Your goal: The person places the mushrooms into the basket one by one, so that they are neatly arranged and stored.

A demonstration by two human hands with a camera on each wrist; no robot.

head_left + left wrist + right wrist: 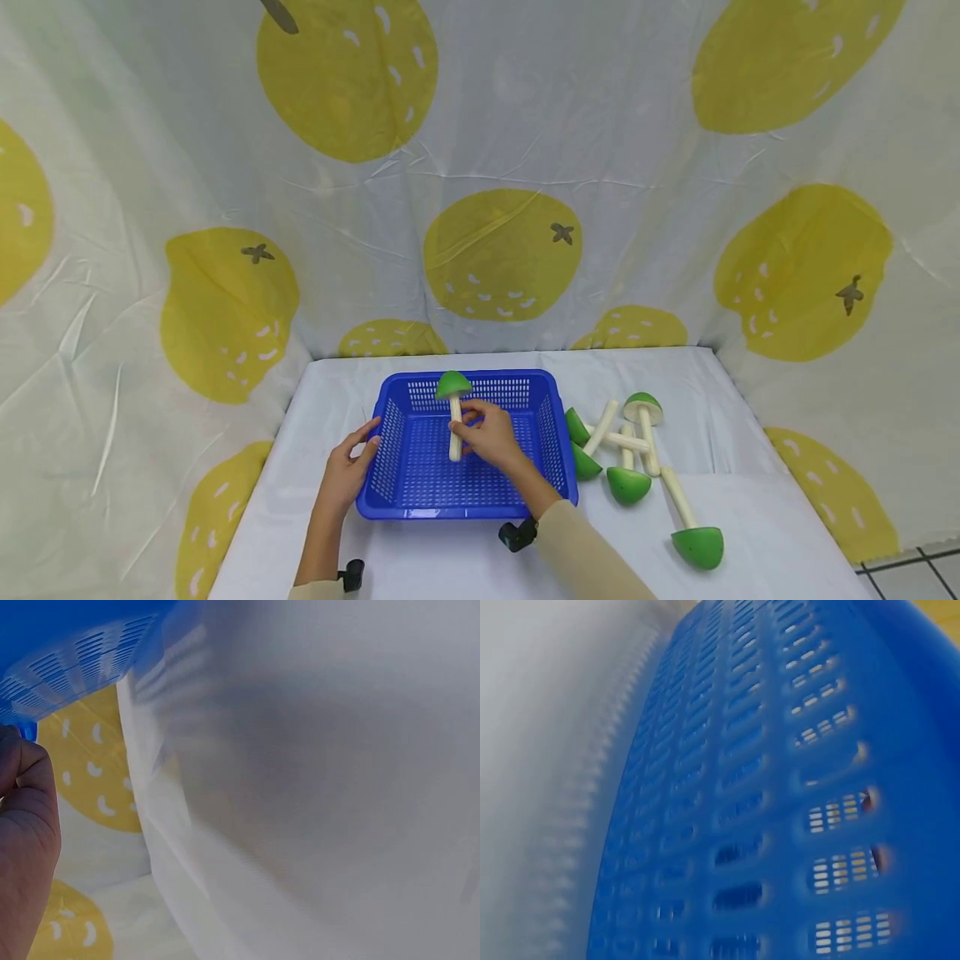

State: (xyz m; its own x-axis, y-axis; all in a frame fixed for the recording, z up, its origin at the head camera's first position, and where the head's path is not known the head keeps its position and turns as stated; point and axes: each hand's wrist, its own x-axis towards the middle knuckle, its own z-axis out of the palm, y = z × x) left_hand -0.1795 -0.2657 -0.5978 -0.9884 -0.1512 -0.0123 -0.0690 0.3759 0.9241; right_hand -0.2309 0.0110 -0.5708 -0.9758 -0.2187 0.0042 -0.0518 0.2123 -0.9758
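A blue perforated basket [405,500] stands on the white-covered table. My right hand [487,433] reaches into it and grips the cream stem of a green-capped toy mushroom [453,386], whose cap points to the far wall of the basket. My left hand [352,462] holds the basket's left rim, thumb over the edge. The left wrist view has part of the hand [26,847] beside the basket's rim [67,660]. The right wrist view is filled by the basket's slotted wall [765,787].
Several more green-capped mushrooms [626,450] lie in a loose heap on the table right of the basket, one [697,542] nearer the front. A white cloth with yellow fruit prints [502,250] hangs behind and at both sides. Tiled floor [907,575] shows at bottom right.
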